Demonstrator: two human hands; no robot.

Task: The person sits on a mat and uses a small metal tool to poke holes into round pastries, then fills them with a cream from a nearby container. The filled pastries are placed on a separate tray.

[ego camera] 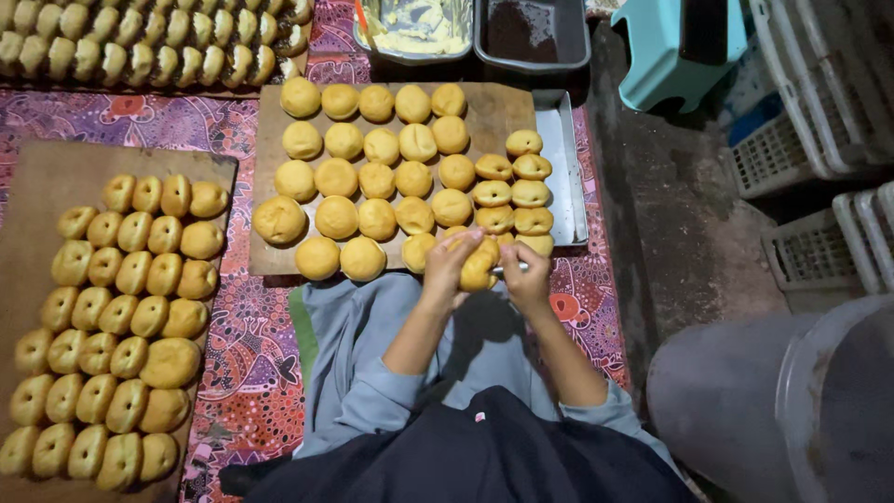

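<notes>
My left hand holds a golden round bun just in front of a wooden board. My right hand grips a thin metal tool whose tip meets the bun's side. On the board lie several whole round buns. To their right, several split buns are stacked in two columns, reaching onto a metal tray. My knees in grey trousers are below the hands.
A second wooden board at the left carries several slit buns. More buns line the top left. A tub of yellow cream, a dark tub, a teal stool, white crates and a grey bin stand around.
</notes>
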